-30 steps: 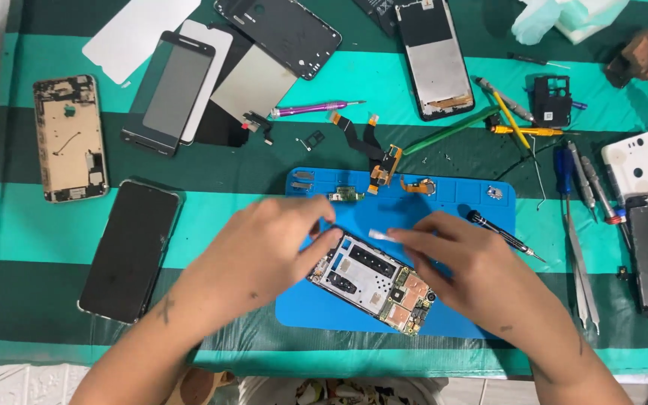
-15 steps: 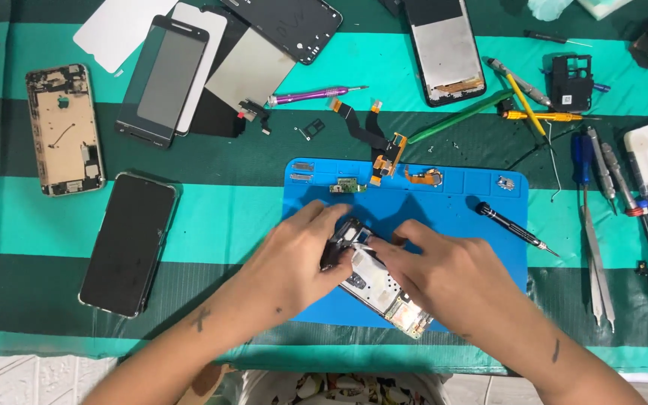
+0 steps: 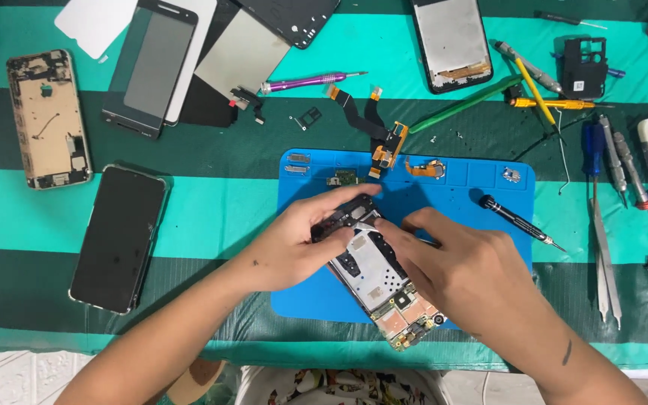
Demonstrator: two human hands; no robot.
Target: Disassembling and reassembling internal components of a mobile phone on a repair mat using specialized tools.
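Striped in teal and dark green, the cloth-covered surface [image 3: 211, 210] is carrying a rectangular blue silicone work mat [image 3: 459, 187] near its front edge. Lying slantwise on that mat is an opened phone body with its circuit board and metal shields exposed [image 3: 384, 281], its lower end reaching past the mat's front edge. The left hand [image 3: 294, 244] is pinching a small black plastic cover piece [image 3: 346, 215] at the phone's upper end, fingers curled around it. The right hand [image 3: 466, 274] is resting over the phone's right side, its fingertips pressing on the board next to that piece. Just right of the hands, a black screwdriver [image 3: 515, 223] is lying on the mat. Well to the left, a dark-screened phone [image 3: 118, 238] is lying flat.
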